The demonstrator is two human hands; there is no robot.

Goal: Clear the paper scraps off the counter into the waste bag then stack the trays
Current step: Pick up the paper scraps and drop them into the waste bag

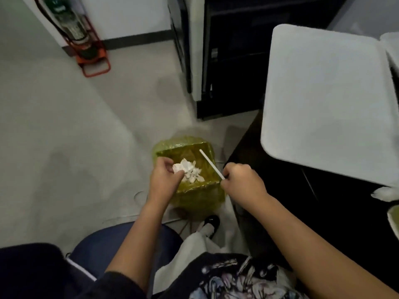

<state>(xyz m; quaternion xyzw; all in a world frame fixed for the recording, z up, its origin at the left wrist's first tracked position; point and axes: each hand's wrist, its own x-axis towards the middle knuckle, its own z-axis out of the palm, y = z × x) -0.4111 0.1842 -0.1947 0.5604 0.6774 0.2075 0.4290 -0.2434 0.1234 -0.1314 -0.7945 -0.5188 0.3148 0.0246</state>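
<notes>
Over the waste bag (200,190) at lower centre, our left hand (164,178) clutches paper scraps (185,167); our right hand (244,180) pinches a white stick (210,162).

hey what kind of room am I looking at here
Probably an office or shop back room, though that is a guess. A fire extinguisher stands in a red floor stand by the wall, a black cabinet sits on the grey floor, and white trays lie on a dark counter.

The second tray (391,47) at the upper right, a crumpled paper scrap (386,194) and a pale rim (394,219) at the right edge are cut off, while the waste bag (199,196) is partly hidden by both hands.
</notes>
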